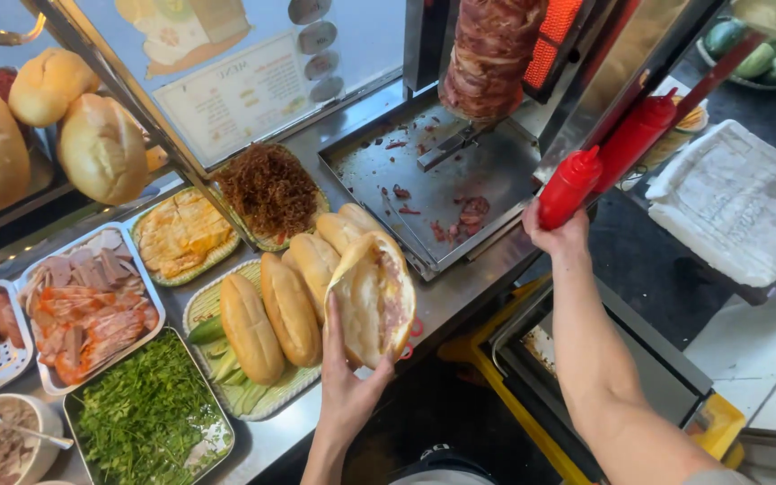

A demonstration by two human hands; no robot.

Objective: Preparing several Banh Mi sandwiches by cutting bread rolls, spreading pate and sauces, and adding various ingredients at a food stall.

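Red plastic squeeze bottle (569,187) gripped at its base by right hand (557,235), fingers wrapped tight, nozzle up, beside a second red bottle (635,135). Left hand (348,388) cups split bread roll (373,296) from below, fingers curled round crust, cut side open, over green basket (267,395) of whole rolls (267,319). Steel tray (406,171) beyond, under meat spit (491,54).

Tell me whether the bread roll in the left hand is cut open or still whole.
Cut open. The roll in the left hand is split along its length, its pale crumb and some filling showing inside.
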